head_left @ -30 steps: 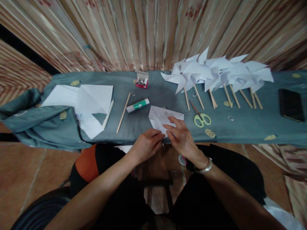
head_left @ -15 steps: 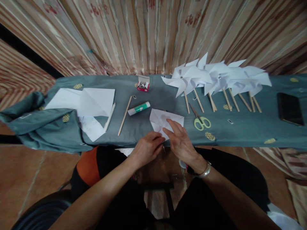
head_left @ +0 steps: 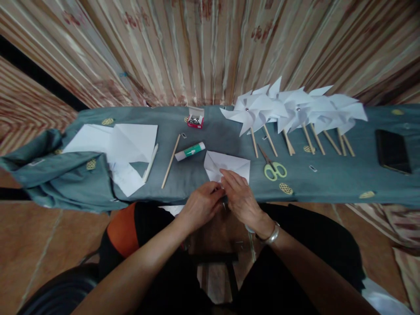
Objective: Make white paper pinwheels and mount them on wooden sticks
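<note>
A creased square of white paper (head_left: 229, 162) lies at the table's front edge, its near corner hidden under my hands. My left hand (head_left: 205, 202) is closed, thumb and fingers pinched at that near corner. Against its fingertips rests my right hand (head_left: 241, 197), fingers close together over the paper's near side; whether it grips an edge is hidden. Beyond the paper to the left is a glue stick (head_left: 190, 151) with a green label. Green-handled scissors (head_left: 272, 166) lie to the right of the paper.
Several white paper pinwheels (head_left: 295, 109) on wooden sticks lie at the back right. A phone (head_left: 393, 151) is far right. Leftward are a stick (head_left: 171, 162), a white pen (head_left: 150, 163), paper sheets (head_left: 134, 138) and a small red box (head_left: 196, 118) of metal pins.
My right hand has moved slightly left, and its fingers have drawn together beside the left hand's fingertips. The left hand keeps its pinch. The view has shifted a little.
</note>
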Action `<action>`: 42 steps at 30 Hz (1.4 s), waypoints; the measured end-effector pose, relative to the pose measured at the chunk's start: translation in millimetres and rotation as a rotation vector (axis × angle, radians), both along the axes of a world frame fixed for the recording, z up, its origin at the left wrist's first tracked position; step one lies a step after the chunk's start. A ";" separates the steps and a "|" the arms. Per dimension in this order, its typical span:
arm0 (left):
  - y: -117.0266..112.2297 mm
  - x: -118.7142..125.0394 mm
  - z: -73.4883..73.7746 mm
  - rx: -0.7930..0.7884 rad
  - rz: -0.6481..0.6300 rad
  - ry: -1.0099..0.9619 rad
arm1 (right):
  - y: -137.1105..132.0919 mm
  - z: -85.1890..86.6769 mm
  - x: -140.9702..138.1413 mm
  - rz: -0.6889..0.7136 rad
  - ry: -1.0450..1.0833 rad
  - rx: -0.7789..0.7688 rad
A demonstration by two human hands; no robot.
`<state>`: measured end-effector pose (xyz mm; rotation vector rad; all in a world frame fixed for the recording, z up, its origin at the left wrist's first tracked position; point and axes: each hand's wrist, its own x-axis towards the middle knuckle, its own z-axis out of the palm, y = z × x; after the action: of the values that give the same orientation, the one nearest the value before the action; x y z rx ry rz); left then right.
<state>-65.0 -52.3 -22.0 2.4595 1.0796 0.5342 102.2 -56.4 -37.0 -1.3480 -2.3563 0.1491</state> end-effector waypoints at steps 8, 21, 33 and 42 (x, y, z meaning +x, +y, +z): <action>-1.0 -0.6 -4.2 0.069 0.018 -0.038 | 25.2 9.6 29.4 -0.138 0.035 -0.048; 7.4 -12.2 4.1 0.180 -0.017 -0.014 | 53.3 22.3 64.7 -0.251 0.135 -0.163; 38.9 -12.9 9.3 0.358 0.079 0.034 | 19.8 17.0 79.6 -0.416 0.307 -0.312; 2.1 16.5 9.1 0.273 -0.120 0.080 | 5.0 16.1 69.5 -0.479 0.158 -0.218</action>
<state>-48.5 -50.3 -12.9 2.7834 0.9338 0.5825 171.8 -51.5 -20.9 -1.8870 -1.8684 0.3602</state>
